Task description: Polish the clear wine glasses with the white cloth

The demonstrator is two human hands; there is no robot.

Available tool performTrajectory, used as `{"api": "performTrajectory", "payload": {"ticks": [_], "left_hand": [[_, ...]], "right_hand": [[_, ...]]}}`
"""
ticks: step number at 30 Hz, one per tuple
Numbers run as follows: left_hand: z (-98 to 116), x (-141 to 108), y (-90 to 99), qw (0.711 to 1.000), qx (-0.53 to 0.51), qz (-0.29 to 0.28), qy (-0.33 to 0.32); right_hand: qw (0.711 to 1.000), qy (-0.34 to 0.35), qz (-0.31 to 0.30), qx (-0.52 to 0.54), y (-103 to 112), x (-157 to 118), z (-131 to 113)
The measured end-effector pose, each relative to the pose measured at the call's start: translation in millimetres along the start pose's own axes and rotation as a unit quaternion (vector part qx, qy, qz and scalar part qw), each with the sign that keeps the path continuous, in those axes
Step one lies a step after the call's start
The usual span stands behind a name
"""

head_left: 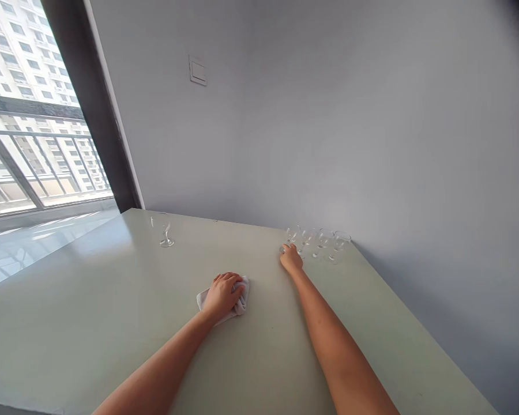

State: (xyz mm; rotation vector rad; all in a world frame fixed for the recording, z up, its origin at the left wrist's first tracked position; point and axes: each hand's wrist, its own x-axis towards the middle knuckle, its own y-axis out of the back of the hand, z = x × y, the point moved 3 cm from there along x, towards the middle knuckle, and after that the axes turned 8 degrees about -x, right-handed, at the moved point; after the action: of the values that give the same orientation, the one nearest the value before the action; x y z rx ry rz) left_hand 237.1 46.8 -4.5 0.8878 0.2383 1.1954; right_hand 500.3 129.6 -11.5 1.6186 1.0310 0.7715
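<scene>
My left hand rests on a folded white cloth in the middle of the table, its fingers curled over the fabric. Farther off to the right, my right hand is closed at the stem and foot of a clear stemmed glass, which stands at the left end of a row. Part of its stem is hidden by my fingers. Close to that hand stand several more stemmed glasses, among them one near the back edge and one at the row's right end.
A single stemmed glass stands apart at the table's far left. The pale table meets grey walls at the back and right. A light switch is on the wall, and a window with a railing lies to the left.
</scene>
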Motion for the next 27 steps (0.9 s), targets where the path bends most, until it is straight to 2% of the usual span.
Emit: {"api": "performTrajectory", "payload": {"ticks": [9, 15, 18, 20, 22, 23, 25, 27], "left_hand": [[0, 0, -0.4, 1.000, -0.003, -0.002, -0.001], [1, -1, 1.1, 1.000, -0.019, -0.004, 0.011], [-1, -1, -0.3, 0.998, -0.051, -0.002, 0.025], [-4, 1, 0.1, 0.993, -0.101, 0.024, 0.061], [-9, 4, 3.4, 0.971, -0.193, 0.071, 0.118], [-12, 6, 6.7, 0.950, -0.257, 0.104, 0.146], [-20, 9, 16.8, 0.888, -0.380, 0.183, 0.184], [-30, 11, 30.4, 0.832, -0.446, 0.261, 0.201]], "right_hand": [[1.000, 0.015, -0.006, -0.015, -3, -1, 2], [1.000, 0.017, 0.007, -0.009, 3, -4, 3], [0.999, 0.019, 0.026, -0.003, 10, -11, 3], [0.999, 0.018, 0.047, 0.002, 16, -22, 1], [0.997, 0.030, 0.074, 0.009, 21, -38, -6], [0.995, 0.049, 0.084, 0.015, 22, -48, -13], [0.990, 0.107, 0.090, 0.030, 22, -76, -32], [0.974, 0.204, 0.078, 0.057, 17, -110, -57]]}}
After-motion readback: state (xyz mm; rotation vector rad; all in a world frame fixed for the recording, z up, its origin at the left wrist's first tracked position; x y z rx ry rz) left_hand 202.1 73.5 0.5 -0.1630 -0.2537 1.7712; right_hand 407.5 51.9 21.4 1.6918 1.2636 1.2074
